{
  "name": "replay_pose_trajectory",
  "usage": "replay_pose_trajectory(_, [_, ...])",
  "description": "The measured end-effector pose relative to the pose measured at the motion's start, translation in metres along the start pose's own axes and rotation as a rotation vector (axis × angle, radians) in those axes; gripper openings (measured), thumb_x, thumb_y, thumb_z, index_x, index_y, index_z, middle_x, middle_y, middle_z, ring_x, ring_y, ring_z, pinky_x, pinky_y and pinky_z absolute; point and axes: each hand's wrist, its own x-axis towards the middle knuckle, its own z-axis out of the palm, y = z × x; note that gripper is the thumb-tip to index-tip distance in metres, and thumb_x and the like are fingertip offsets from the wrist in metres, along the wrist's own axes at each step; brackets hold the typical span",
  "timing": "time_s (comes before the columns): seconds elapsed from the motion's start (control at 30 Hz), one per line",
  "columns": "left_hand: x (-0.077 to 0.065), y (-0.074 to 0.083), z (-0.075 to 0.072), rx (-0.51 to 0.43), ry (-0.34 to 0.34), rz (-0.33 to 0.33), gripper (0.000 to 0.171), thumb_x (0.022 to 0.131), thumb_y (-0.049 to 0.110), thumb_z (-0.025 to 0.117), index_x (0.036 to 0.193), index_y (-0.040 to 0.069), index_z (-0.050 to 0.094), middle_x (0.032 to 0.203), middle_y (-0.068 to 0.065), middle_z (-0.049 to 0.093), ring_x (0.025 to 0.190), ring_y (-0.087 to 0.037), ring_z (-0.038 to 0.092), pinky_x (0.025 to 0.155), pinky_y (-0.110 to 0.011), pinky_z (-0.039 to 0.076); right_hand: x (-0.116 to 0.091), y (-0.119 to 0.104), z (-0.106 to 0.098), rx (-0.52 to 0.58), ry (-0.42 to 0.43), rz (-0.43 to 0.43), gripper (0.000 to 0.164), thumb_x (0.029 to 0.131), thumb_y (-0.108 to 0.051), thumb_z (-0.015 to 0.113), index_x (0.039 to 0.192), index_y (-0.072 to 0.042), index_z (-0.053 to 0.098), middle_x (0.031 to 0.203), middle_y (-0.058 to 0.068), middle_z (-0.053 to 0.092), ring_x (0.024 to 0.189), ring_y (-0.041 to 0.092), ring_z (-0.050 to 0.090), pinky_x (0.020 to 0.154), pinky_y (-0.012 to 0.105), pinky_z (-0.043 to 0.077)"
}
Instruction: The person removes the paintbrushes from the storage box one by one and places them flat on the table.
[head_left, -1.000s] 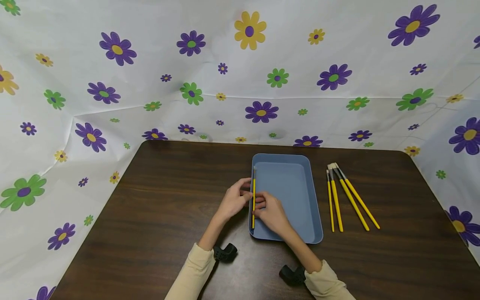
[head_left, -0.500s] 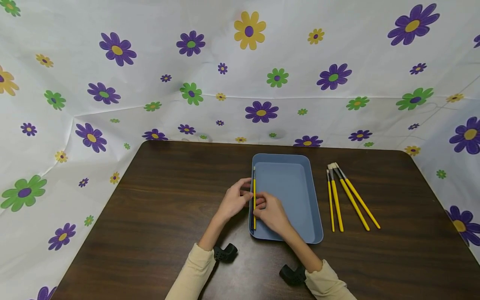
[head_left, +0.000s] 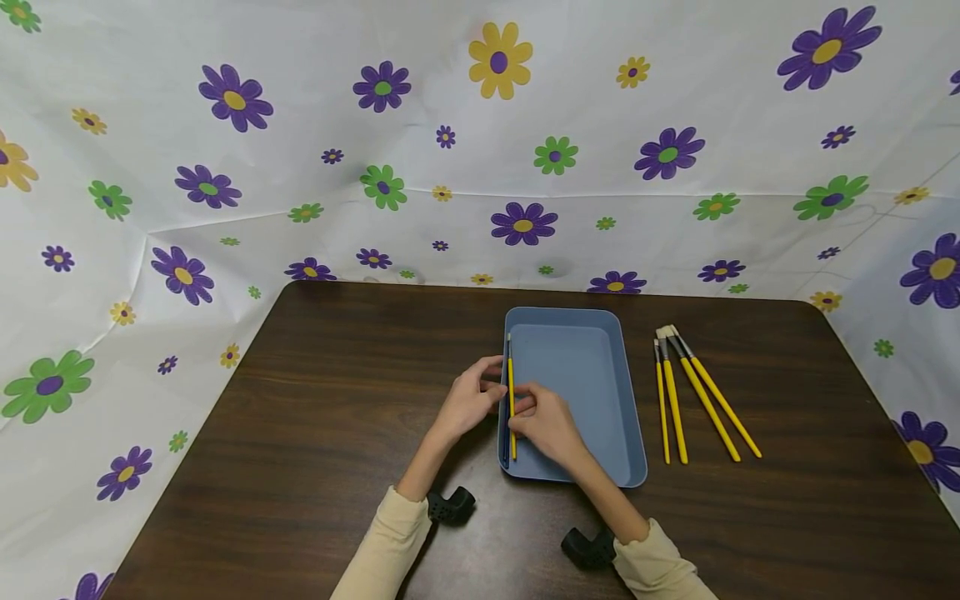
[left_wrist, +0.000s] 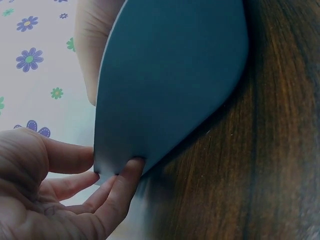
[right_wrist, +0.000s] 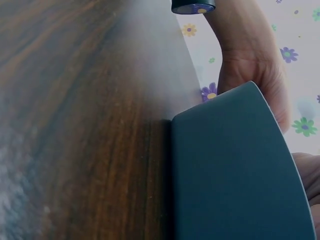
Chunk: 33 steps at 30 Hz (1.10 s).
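A slim yellow-handled paintbrush [head_left: 512, 379] lies lengthwise along the inner left side of a blue-grey tray [head_left: 581, 400], bristle end away from me. My right hand [head_left: 546, 423] pinches its handle from the right, fingertips partly hidden. Between the brush and the tray's left wall runs a dark narrow strip; whether it is a shadow or another thing I cannot tell. At the left rim, my left hand [head_left: 467, 402] holds the tray's edge. In the left wrist view, several fingers [left_wrist: 127, 182] press the tray's outer wall and one tip goes behind the rim.
Several yellow-handled paintbrushes [head_left: 675, 400] lie fanned on the brown wooden table [head_left: 360, 375] to the right of the tray, bristles at the far end. A white flowered cloth [head_left: 450, 108] hangs behind the table. Each wrist carries a black mount [head_left: 452, 506].
The brush's near end has shifted slightly right, away from the tray's left wall, together with my right hand. My left hand and the tray have stayed in place.
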Motion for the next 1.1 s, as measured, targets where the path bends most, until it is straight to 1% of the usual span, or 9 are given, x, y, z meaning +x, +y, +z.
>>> replay_pose_trajectory(0.17, [0.000, 0.000, 0.000, 0.002, 0.000, 0.000, 0.048, 0.099, -0.003, 0.060, 0.146, -0.004, 0.052, 0.132, -0.027, 0.060, 0.108, -0.036, 0.069, 0.072, -0.039, 0.062, 0.002, -0.001, -0.003, 0.048, 0.002, 0.027, 0.047, 0.077, 0.010, 0.068, 0.124, 0.013, 0.064, 0.086, 0.012, 0.068, 0.071, 0.020, 0.070, 0.062, 0.033, 0.060])
replay_pose_trajectory(0.3, [0.001, -0.001, 0.000, 0.009, -0.001, 0.010, 0.048, 0.098, -0.004, 0.060, 0.146, -0.005, 0.052, 0.132, -0.028, 0.060, 0.106, -0.036, 0.070, 0.070, -0.038, 0.062, 0.003, -0.002, -0.010, 0.068, 0.017, 0.033, 0.048, 0.077, 0.010, 0.067, 0.125, 0.012, 0.064, 0.085, 0.012, 0.067, 0.067, 0.018, 0.068, 0.059, 0.033, 0.059])
replay_pose_trajectory(0.37, [0.001, -0.001, 0.000, 0.006, 0.000, 0.000, 0.048, 0.099, -0.003, 0.060, 0.146, -0.005, 0.052, 0.133, -0.027, 0.060, 0.106, -0.036, 0.069, 0.071, -0.038, 0.062, 0.004, -0.002, -0.015, 0.068, 0.026, 0.028, 0.049, 0.077, 0.010, 0.066, 0.125, 0.011, 0.064, 0.085, 0.013, 0.067, 0.065, 0.018, 0.067, 0.059, 0.033, 0.059])
replay_pose_trajectory(0.53, [0.001, -0.001, 0.000, -0.008, 0.000, -0.014, 0.048, 0.099, -0.003, 0.059, 0.147, -0.004, 0.052, 0.133, -0.027, 0.060, 0.107, -0.035, 0.069, 0.072, -0.038, 0.062, 0.005, -0.003, -0.028, 0.086, 0.027, 0.030, 0.048, 0.081, 0.010, 0.066, 0.129, 0.011, 0.062, 0.088, 0.015, 0.067, 0.068, 0.019, 0.067, 0.061, 0.034, 0.060])
replay_pose_trajectory(0.7, [0.001, -0.001, -0.001, -0.001, -0.001, -0.001, 0.048, 0.099, -0.004, 0.060, 0.146, -0.006, 0.051, 0.133, -0.028, 0.060, 0.105, -0.035, 0.069, 0.071, -0.038, 0.062, 0.005, -0.005, -0.039, 0.110, 0.023, 0.026, 0.047, 0.083, 0.011, 0.065, 0.130, 0.012, 0.060, 0.089, 0.017, 0.067, 0.070, 0.019, 0.068, 0.062, 0.033, 0.061])
replay_pose_trajectory(0.87, [0.000, 0.000, 0.000, 0.008, 0.003, -0.005, 0.049, 0.099, -0.003, 0.060, 0.147, -0.004, 0.052, 0.133, -0.026, 0.060, 0.105, -0.034, 0.069, 0.071, -0.038, 0.062, 0.005, -0.007, -0.054, 0.112, 0.022, 0.020, 0.048, 0.084, 0.009, 0.066, 0.132, 0.011, 0.059, 0.092, 0.018, 0.069, 0.072, 0.019, 0.069, 0.065, 0.032, 0.062])
replay_pose_trajectory(0.97, [0.000, 0.000, 0.000, 0.004, 0.005, -0.007, 0.050, 0.098, -0.003, 0.060, 0.147, -0.003, 0.052, 0.134, -0.026, 0.060, 0.106, -0.034, 0.069, 0.072, -0.038, 0.062, 0.004, -0.009, -0.066, 0.117, 0.019, 0.016, 0.050, 0.086, 0.008, 0.068, 0.135, 0.011, 0.058, 0.096, 0.022, 0.070, 0.075, 0.020, 0.071, 0.067, 0.032, 0.062])
replay_pose_trajectory(1.1, [-0.001, -0.001, 0.000, -0.014, 0.007, 0.004, 0.050, 0.097, -0.004, 0.060, 0.146, -0.004, 0.052, 0.133, -0.027, 0.060, 0.106, -0.037, 0.069, 0.072, -0.042, 0.062, 0.003, -0.009, -0.083, 0.111, 0.033, 0.017, 0.052, 0.089, 0.007, 0.071, 0.139, 0.011, 0.055, 0.101, 0.025, 0.070, 0.079, 0.020, 0.072, 0.070, 0.032, 0.063])
